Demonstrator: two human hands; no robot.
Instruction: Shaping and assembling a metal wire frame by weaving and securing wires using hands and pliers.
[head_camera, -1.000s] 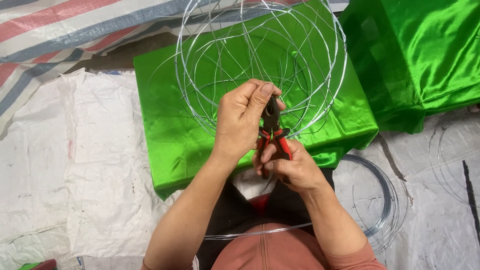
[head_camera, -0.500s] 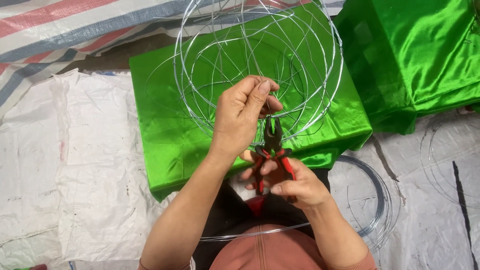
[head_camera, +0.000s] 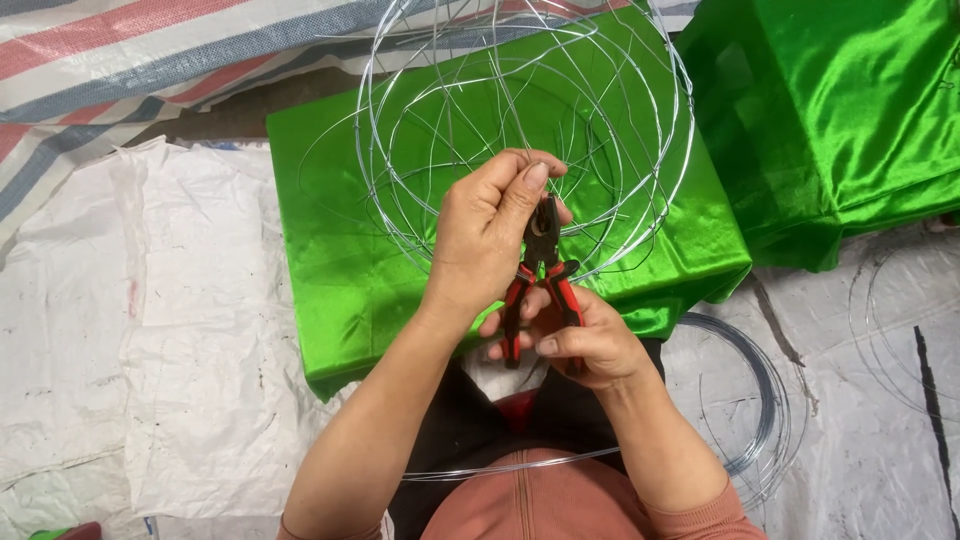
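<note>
On the floor in front of you lies a white woven sheet (head_camera: 150, 380), with a red, blue and white striped tarp (head_camera: 120, 70) beyond it at the upper left. Across the sheet sit two blocks wrapped in shiny green satin: the nearer green block (head_camera: 330, 260) straight ahead, the second green bundle (head_camera: 840, 110) to the upper right, the two set just apart. Over the nearer block you hold up a round wire frame (head_camera: 640, 90) of many crossed silver hoops. A flat coil of wire (head_camera: 765, 400) lies on the sheet by your right forearm, and fainter loose hoops (head_camera: 900, 330) lie further right.

Your left hand (head_camera: 485, 235) is raised in front of the frame, its grip pinched on strands at the frame's near rim, thumb and forefinger pressed together. Your right hand (head_camera: 575, 335) sits just below it, its grip clenched around the red and black handles of the pliers (head_camera: 540, 270), whose dark nose points up and meets the wire right under your left fingertips.
</note>
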